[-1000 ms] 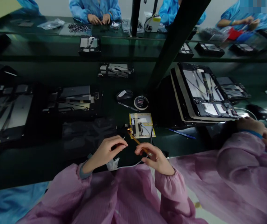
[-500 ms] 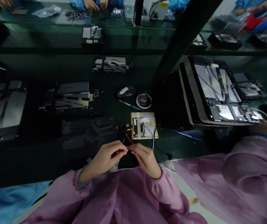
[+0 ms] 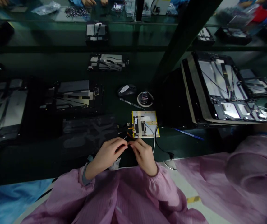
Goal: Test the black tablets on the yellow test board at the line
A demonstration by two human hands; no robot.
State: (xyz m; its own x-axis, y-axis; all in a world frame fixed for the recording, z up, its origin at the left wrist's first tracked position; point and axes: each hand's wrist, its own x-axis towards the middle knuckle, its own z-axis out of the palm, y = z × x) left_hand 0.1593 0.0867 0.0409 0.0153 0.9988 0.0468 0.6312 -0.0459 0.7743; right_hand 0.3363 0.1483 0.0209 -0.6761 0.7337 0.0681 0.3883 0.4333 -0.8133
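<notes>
My left hand is closed in a pinch, its fingertips almost meeting those of my right hand. A tiny dark piece shows between the fingertips, too small to name. My right hand is pinched at the end of an orange flex cable, which runs from a flat battery-like panel with yellow edges and a taped circuit board. A thin light stick shows above my left fingers; whether they hold it I cannot tell. White and black cables lie across the panel's right side.
A dark back cover lies to the left, beside an opened tablet. Behind the panel are a mouse, a pen and a white ring. Stacked devices and a blue pen are right. A co-worker's sleeve is close by.
Both hands have moved slightly up toward the panel, still pinched together. The orange flex cable now bends more near the fingers. The whole view has shifted a little.
</notes>
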